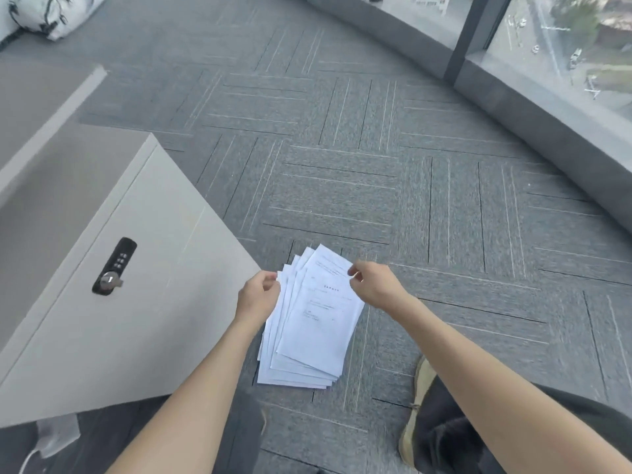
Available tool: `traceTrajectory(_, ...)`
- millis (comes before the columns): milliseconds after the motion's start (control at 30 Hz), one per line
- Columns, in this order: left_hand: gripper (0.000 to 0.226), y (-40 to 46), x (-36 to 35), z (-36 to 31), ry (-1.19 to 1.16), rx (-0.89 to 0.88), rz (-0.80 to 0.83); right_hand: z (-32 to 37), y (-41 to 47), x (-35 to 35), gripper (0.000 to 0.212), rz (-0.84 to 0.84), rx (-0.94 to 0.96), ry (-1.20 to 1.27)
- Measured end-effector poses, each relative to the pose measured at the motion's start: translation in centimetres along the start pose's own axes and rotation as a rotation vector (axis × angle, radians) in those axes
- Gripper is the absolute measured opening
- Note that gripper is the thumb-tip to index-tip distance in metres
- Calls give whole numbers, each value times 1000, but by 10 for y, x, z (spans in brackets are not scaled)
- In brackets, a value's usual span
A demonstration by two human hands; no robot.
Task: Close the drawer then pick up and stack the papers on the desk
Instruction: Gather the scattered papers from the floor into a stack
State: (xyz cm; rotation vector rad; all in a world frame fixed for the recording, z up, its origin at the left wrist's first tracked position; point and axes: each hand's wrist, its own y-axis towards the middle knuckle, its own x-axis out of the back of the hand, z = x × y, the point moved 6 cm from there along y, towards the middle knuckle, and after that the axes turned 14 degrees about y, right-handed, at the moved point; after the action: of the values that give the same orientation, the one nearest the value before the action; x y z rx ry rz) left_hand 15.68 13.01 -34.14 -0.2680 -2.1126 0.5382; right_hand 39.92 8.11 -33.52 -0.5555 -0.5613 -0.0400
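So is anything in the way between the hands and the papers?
No. Both hands already touch the papers: the left hand holds their left edge and the right hand pinches the top sheet's upper corner. The cabinet stands off to the left, not between them.

Lighting: even, soft daylight, entering from the glazed wall at upper right; overall bright, cool grey cast. Shadows: faint and diffuse, a weak one beneath the papers on the carpet. Glare: mild washout on the glass. Distortion: strong wide-angle bowing, window sill curving along the right edge. Sharpness: soft throughout, printed text unreadable, slight smear at the frame margins
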Motion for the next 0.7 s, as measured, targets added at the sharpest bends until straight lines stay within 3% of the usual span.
traceTrajectory(533,46,138,-142,125,131,177,262,-157,127,-146,32,149,-308,100)
traceTrajectory(667,49,157,-164,156,155,229,239,-205,145,-163,9,-7,-486,167)
traceTrajectory(700,51,161,-167,162,163,247,233,-218,148,-167,13,-51,-539,197)
